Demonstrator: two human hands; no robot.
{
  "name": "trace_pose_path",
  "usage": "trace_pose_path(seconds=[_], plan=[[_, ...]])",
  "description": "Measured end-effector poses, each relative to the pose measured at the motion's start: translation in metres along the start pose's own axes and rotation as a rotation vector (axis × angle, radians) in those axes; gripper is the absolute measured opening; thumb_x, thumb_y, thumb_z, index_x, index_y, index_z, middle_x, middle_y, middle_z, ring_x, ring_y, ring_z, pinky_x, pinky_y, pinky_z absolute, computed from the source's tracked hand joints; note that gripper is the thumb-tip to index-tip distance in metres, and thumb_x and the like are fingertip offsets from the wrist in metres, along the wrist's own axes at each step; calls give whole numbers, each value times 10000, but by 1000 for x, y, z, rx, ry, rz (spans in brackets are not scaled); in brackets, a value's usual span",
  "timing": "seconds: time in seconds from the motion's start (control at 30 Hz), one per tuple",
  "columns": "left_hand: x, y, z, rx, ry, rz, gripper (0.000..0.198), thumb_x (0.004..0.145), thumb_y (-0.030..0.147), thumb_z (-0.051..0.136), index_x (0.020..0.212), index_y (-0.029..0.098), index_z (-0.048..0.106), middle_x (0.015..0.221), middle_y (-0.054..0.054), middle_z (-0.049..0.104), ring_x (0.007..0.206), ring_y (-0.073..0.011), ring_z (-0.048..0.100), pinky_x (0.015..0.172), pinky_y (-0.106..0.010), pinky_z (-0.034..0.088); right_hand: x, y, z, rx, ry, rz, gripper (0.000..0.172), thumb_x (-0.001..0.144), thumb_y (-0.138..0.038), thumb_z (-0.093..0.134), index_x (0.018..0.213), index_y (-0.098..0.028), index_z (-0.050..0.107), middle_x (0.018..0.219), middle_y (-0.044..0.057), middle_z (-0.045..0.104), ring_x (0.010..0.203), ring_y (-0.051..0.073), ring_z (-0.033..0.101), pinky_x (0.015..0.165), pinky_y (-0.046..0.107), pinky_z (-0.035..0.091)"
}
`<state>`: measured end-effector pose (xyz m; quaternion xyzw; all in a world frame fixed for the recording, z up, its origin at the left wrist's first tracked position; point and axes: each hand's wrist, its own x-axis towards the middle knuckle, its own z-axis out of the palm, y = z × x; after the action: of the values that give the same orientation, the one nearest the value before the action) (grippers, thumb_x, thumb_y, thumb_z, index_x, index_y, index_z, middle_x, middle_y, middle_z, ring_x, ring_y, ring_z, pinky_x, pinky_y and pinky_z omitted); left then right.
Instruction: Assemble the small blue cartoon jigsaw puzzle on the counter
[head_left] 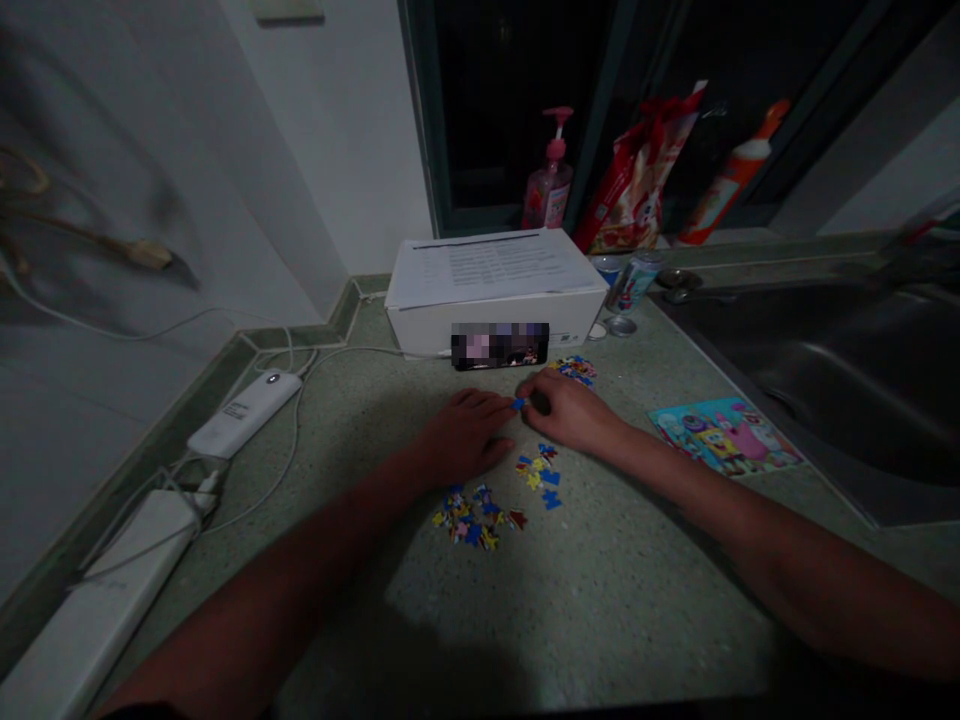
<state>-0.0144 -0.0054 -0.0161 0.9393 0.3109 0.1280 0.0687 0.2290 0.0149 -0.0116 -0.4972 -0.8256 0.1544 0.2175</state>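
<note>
Jigsaw pieces (472, 520) lie in three loose groups on the speckled stone counter (600, 610) around our fingers: the largest below our left hand (465, 435), a smaller one just below our right hand (566, 410), and a third just beyond the right fingertips. One blue piece (517, 404) sits between the hands, at the tips of our left fingers (499, 402) and against our right fingers (529, 392). The left fingers stretch out low and nearly flat, while the right ones curl down, half closed. We cannot tell whether either hand has a firm hold on the blue piece.

Straight beyond the fingers, a phone (499, 346) with a blurred screen stands against a white box (487, 320) topped by a printed sheet. Right of the fingers lies a cartoon picture card (724, 437), with a steel sink (810, 390) past it. Left of the fingers, we see a white power bank (244, 413) and a white power strip (97, 610), with cables running between them.
</note>
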Motion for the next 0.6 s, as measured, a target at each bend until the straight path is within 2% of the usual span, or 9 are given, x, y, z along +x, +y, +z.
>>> trace_pose_path(seconds=[0.6], plan=[[2, 2, 2, -25, 2, -37, 505, 1097, 401, 539, 1531, 143, 550, 1509, -150, 645, 1405, -325, 567, 1233, -538, 425, -1, -2, -1, -23, 3, -14, 235, 871, -228, 629, 1050, -206, 779, 1080, 141, 737, 988, 297, 714, 878, 432, 542]])
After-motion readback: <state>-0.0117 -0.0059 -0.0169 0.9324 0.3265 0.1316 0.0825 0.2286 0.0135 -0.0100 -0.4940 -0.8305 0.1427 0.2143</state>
